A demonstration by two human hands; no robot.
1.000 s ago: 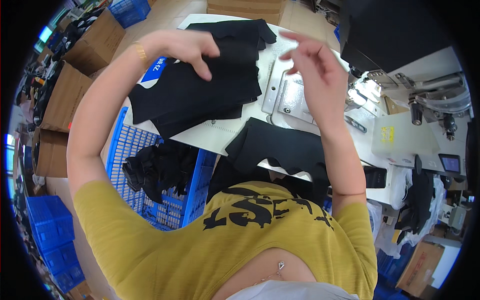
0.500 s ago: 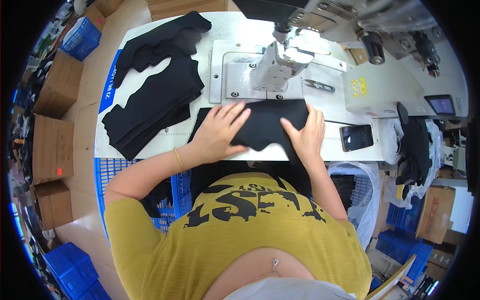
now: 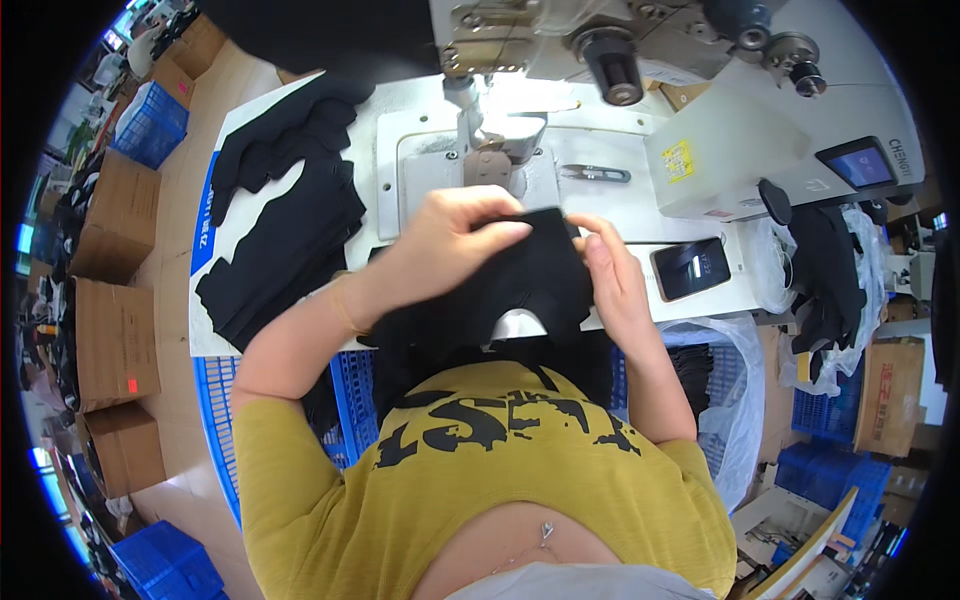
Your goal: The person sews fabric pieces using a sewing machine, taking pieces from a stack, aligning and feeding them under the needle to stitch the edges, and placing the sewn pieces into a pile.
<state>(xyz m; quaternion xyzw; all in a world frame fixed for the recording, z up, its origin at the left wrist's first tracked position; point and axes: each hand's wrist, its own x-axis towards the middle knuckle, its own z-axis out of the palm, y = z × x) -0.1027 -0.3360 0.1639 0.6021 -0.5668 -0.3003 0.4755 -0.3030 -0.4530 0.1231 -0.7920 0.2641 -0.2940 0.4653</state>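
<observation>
A black fabric piece (image 3: 545, 275) with a curved cut-out is held up between my two hands in front of the sewing machine (image 3: 500, 150). My left hand (image 3: 450, 240) pinches its upper edge between thumb and fingers. Opposite it, my right hand (image 3: 615, 275) grips the right side, thumb on top and fingertips partly behind the cloth. The fabric's lower part hangs over the table's front edge toward my lap. Beyond the hands lies the machine's metal plate, partly hidden by my left hand.
Left on the white table (image 3: 270, 130) lie stacked black fabric pieces (image 3: 290, 240). Thread snips (image 3: 597, 174) rest right of the needle area, with a phone (image 3: 692, 268) nearer me. A control screen (image 3: 860, 163) stands far right. Below hang a blue crate (image 3: 215, 400) and plastic-lined bin (image 3: 740, 400).
Both hands have gone from lying on the flat fabric to gripping its edges and lifting it. The cloth is now bunched and raised off the table. The view has shifted slightly.
</observation>
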